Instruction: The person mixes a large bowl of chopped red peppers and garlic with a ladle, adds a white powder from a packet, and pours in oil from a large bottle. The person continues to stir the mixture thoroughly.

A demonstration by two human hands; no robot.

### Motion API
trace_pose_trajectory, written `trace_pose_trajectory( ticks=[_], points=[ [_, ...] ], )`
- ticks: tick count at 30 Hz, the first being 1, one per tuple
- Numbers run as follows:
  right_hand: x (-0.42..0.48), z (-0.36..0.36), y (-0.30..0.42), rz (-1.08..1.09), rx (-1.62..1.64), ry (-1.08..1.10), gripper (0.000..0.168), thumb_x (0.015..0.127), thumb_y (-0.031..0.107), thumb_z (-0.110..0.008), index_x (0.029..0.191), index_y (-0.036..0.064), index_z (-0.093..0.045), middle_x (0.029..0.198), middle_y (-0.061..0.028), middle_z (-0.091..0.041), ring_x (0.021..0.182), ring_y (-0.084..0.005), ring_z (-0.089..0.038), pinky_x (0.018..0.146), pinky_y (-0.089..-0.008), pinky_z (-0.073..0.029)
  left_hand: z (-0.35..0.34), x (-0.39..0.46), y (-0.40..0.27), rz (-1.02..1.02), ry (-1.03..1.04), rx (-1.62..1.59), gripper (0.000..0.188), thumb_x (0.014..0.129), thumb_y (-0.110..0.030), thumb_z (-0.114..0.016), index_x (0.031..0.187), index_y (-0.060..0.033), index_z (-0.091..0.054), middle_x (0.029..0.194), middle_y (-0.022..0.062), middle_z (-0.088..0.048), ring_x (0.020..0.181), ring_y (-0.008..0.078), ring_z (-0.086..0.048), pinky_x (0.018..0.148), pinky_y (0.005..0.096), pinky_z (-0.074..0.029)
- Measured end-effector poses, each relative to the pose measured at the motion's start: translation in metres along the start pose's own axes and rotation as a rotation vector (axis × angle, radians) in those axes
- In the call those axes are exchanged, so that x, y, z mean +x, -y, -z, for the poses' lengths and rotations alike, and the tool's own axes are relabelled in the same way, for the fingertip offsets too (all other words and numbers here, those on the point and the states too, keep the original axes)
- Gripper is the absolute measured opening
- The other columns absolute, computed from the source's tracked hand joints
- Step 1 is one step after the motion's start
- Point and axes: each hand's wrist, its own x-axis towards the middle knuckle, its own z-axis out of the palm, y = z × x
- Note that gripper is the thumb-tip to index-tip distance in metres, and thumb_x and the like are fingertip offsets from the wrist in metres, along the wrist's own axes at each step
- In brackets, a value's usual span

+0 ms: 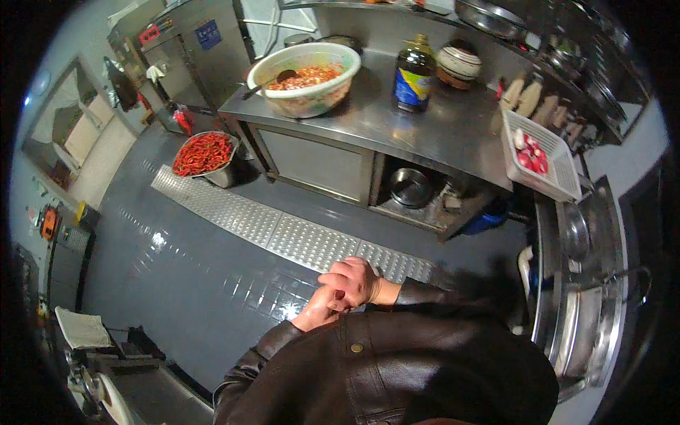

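Note:
My left hand (316, 309) and my right hand (353, 278) meet in front of my brown jacket (419, 361). The right one lies partly over the left, fingers curled, and covers some of its fingers. Whether something small sits between them is hidden. Beyond them stands a stainless steel worktable (366, 111). On it are a large white plastic basin (305, 101) of chopped red and pale food (313, 78) with a dark ladle (268, 84) in it, a big oil bottle (413, 74) and a striped round jar (459, 62).
A metal tub (220, 176) heaped with red chillies (203, 153) stands on the floor left of the worktable. A dimpled metal drain cover (313, 244) crosses the floor (175, 265). At right, a white plastic basket (563, 164) holds red and white bulbs (531, 155) beside a steel sink (579, 329).

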Motion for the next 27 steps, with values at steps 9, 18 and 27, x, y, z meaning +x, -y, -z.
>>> trace_pose_trajectory(
  ticks=[9,18,27],
  points=[
    [0.079,0.029,-0.152,-0.235,0.176,0.323,0.044,0.080,0.054,-0.067,0.095,0.013,-0.063,0.083,-0.0064,-0.064,0.071,-0.0302,-0.065,0.061,-0.0388,-0.051,0.074,0.141,-0.098,0.577,-0.296,-0.877,0.027,0.092,-0.010,-0.060,0.118,-0.0032,-0.054,0.100,0.0054,-0.062,0.093,0.0168,-0.060,0.080,0.0331,-0.050],
    [0.156,0.084,-0.280,-0.592,0.200,0.278,0.016,0.089,0.022,-0.064,0.097,0.008,-0.066,0.087,-0.0108,-0.069,0.076,-0.0261,-0.069,0.065,-0.0347,-0.053,0.209,0.210,-0.092,0.064,-0.678,-0.724,0.034,0.099,-0.037,-0.051,0.115,-0.0078,-0.060,0.106,0.0075,-0.063,0.104,0.0234,-0.060,0.093,0.0403,-0.048],
    [0.315,0.011,-0.355,-0.551,0.297,0.074,0.018,0.089,0.015,-0.063,0.102,0.004,-0.064,0.091,-0.0114,-0.069,0.079,-0.0224,-0.069,0.069,-0.0324,-0.054,0.397,0.292,-0.121,-0.142,-0.749,-0.976,0.050,0.100,-0.046,-0.045,0.117,0.0007,-0.052,0.113,0.0202,-0.061,0.104,0.0328,-0.062,0.090,0.0445,-0.054]
  ],
)
